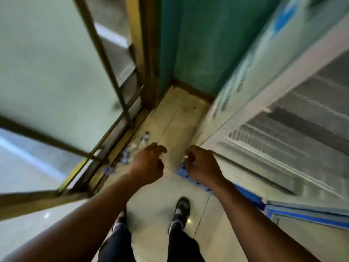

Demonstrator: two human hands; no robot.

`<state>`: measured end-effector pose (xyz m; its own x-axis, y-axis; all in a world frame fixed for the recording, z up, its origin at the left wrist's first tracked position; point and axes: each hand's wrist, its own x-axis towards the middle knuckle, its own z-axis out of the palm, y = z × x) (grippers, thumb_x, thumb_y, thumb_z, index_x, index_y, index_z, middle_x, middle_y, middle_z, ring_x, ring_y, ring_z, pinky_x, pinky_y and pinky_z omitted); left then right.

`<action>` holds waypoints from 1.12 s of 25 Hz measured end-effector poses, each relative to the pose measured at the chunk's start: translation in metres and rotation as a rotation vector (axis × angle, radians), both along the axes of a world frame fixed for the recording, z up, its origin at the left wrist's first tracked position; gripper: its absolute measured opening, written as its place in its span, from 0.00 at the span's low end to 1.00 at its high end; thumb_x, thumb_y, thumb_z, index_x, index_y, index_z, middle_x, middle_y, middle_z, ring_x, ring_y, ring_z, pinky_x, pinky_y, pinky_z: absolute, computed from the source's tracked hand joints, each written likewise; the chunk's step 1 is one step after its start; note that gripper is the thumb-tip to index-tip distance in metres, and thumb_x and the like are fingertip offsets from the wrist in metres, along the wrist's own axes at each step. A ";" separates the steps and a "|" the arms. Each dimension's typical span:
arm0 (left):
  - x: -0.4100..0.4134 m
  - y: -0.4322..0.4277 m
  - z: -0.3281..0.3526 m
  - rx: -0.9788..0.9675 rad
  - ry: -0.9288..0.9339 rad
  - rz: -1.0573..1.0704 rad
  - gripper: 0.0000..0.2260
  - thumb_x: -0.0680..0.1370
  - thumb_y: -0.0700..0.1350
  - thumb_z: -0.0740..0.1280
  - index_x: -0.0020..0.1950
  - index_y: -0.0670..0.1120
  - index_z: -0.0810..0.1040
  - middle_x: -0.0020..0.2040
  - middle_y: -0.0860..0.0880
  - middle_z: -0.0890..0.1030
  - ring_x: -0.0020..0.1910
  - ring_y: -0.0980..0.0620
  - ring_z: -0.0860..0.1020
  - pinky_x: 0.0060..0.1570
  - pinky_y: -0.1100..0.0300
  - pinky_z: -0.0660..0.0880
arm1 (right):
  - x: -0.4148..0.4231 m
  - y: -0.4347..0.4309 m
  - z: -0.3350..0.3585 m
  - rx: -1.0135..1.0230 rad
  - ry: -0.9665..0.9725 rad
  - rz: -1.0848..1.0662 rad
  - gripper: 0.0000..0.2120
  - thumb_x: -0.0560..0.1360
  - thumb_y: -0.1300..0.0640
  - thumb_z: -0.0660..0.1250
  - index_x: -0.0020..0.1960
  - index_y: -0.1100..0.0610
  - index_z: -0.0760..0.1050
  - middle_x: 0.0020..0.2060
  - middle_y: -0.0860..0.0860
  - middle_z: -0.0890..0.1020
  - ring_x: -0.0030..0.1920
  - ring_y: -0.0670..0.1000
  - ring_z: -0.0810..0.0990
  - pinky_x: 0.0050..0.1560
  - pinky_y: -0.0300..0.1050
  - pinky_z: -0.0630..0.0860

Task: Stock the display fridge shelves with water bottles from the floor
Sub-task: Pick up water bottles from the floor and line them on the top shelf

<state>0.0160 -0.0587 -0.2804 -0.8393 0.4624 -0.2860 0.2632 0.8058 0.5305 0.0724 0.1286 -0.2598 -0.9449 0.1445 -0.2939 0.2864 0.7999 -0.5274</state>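
Note:
The view is motion-blurred. Several small water bottles [144,138] with blue caps lie on the tiled floor along the door frame at the left, and more bottles [126,157] lie nearer to me. My left hand [149,164] hovers above them with its fingers loosely curled and nothing in it. To the right, my right hand [203,166] is curled over a blue pack [182,173] on the floor. Something pale shows at its fingertips, too blurred to name. The display fridge [283,140] stands at the right, and its wire shelves are visible.
A glass door with a brown frame [117,86] stands to the left. A green wall [198,44] closes the far corner. A white panel with blue print [236,91] runs beside the fridge. My feet [181,208] stand on the beige floor tiles.

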 end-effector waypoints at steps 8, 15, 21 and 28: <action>0.015 -0.185 -0.296 -0.159 -0.583 0.867 0.28 0.70 0.44 0.74 0.69 0.46 0.70 0.62 0.42 0.77 0.55 0.44 0.78 0.55 0.50 0.79 | -0.041 -0.182 -0.333 -0.166 -0.570 0.038 0.11 0.75 0.54 0.67 0.57 0.54 0.74 0.54 0.52 0.81 0.55 0.54 0.80 0.53 0.44 0.77; -0.031 -0.253 -0.579 -0.103 -0.303 1.110 0.39 0.67 0.50 0.79 0.73 0.47 0.64 0.67 0.44 0.72 0.65 0.43 0.72 0.64 0.46 0.73 | -0.129 -0.269 -0.635 0.037 -0.319 0.187 0.26 0.75 0.59 0.69 0.70 0.54 0.66 0.66 0.54 0.72 0.67 0.56 0.70 0.61 0.49 0.72; -0.047 -0.264 -0.688 0.163 -0.151 1.234 0.33 0.67 0.45 0.79 0.66 0.55 0.66 0.62 0.51 0.77 0.61 0.52 0.75 0.60 0.56 0.72 | -0.171 -0.275 -0.755 0.403 -0.053 0.425 0.30 0.69 0.65 0.69 0.68 0.56 0.65 0.57 0.56 0.78 0.59 0.59 0.75 0.60 0.56 0.69; -0.037 -0.249 -0.600 0.167 -0.098 1.099 0.28 0.67 0.46 0.79 0.62 0.53 0.69 0.53 0.53 0.76 0.54 0.50 0.77 0.51 0.54 0.74 | -0.133 -0.256 -0.659 0.174 -0.179 0.212 0.24 0.72 0.55 0.72 0.62 0.52 0.63 0.53 0.52 0.82 0.56 0.58 0.77 0.53 0.54 0.67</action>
<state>-0.0206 -0.3078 -0.8800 -0.7928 -0.4792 -0.3767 -0.5978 0.4910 0.6336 -0.0608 -0.1277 -0.9189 -0.8949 0.0128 -0.4461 0.1795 0.9255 -0.3335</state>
